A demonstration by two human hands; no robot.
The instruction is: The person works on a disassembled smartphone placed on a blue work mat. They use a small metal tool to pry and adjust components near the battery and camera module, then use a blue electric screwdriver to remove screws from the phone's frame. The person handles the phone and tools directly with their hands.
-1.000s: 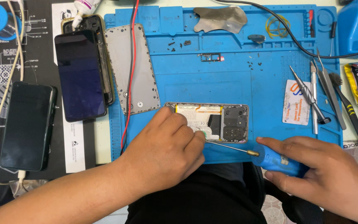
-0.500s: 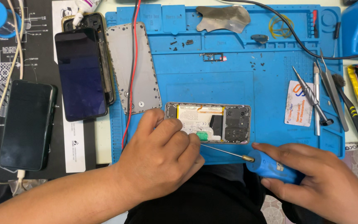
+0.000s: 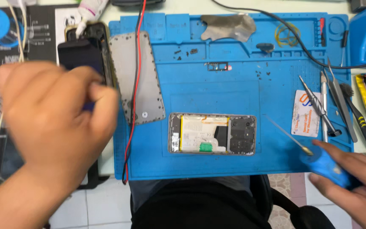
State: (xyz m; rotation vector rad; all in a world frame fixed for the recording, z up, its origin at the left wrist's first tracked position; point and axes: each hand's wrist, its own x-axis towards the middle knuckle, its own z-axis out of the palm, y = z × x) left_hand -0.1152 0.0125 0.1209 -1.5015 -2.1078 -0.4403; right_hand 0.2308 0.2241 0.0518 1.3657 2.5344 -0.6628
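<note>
An opened phone (image 3: 212, 133) lies face down in the middle of the blue work mat (image 3: 234, 76), its battery and boards exposed. My left hand (image 3: 56, 123) is raised and motion-blurred at the left, over the dark phones beside the mat, fingers loosely curled; whether it holds anything is unclear. My right hand (image 3: 352, 186), at the mat's lower right corner, grips a blue-handled screwdriver (image 3: 327, 169). Its thin shaft points up-left toward the phone, with the tip clear of the phone's right end.
A grey back plate (image 3: 138, 76) and a dark phone (image 3: 83, 55) lie at the mat's left. Red and black wires (image 3: 134, 85) run down across the plate. Tweezers and picks (image 3: 331, 106) and a white card (image 3: 306, 112) sit at the right. A metal pry sheet (image 3: 227, 26) lies at the top.
My left hand has lifted off the opened phone and swung left over the dark phones. My right hand has drawn the screwdriver away from the phone to the right.
</note>
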